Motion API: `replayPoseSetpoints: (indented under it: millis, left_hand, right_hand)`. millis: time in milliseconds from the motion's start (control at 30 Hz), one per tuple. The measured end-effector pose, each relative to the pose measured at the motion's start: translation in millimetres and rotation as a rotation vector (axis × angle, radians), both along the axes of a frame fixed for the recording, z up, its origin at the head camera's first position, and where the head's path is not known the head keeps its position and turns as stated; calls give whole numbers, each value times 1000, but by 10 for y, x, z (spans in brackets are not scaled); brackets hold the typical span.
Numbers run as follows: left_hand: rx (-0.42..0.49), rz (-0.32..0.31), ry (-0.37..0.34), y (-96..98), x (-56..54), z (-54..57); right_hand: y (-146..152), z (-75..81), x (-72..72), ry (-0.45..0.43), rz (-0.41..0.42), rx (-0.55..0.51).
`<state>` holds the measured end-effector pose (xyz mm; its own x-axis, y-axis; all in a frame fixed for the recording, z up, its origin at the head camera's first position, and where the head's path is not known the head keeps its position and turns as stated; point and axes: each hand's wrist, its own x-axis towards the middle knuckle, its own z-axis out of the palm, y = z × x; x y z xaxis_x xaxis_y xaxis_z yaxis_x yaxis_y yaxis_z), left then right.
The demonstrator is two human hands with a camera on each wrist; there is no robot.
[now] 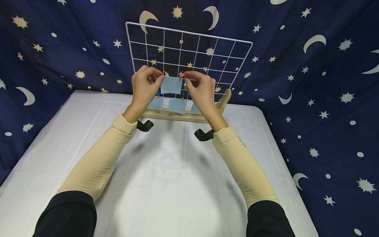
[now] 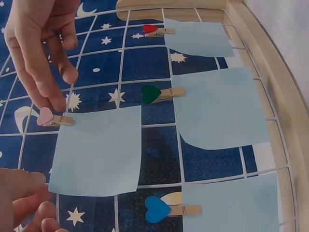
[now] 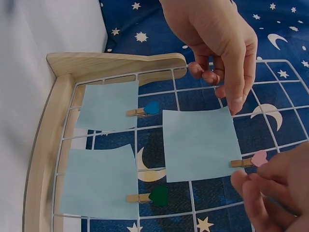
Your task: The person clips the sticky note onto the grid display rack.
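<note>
A light blue paper note [image 1: 171, 85] hangs on the white wire grid, with a pink heart clothespin [image 2: 53, 117] clipped at its upper right corner. My left hand [image 1: 145, 84] pinches the note's upper left corner between thumb and fingers. Beside the clothespin is my right hand [image 1: 203, 90], its fingertips close around the pink heart and spread apart. In the row below hang three more blue notes: one with a blue heart clothespin [image 2: 164, 209], one with a green heart clothespin [image 2: 157, 94], and one with a red heart clothespin [image 2: 153, 31].
The wire grid [image 1: 189, 32] leans back in a wooden stand [image 1: 174, 116] at the table's far edge. A white cloth covers the table [image 1: 165, 197]. Behind rises a dark blue curtain [image 1: 296, 82] with moons and stars.
</note>
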<state>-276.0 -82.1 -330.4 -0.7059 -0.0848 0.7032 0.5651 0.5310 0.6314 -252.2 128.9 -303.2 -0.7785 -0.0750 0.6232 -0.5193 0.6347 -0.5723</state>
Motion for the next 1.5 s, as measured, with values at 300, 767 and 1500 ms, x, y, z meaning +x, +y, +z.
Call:
replayPoseSetpoints:
  millis: [300, 767, 1500]
  left_hand:
    - [74, -5, 39, -33, 23, -73]
    - [122, -79, 58, -14, 147, -350]
    - [103, -119, -24, 2, 258, -776]
  right_hand:
    - [45, -131, 119, 53, -59, -15]
    - [235, -594, 239, 14, -137, -76]
    - [549, -1032, 516, -33, -129, -21]
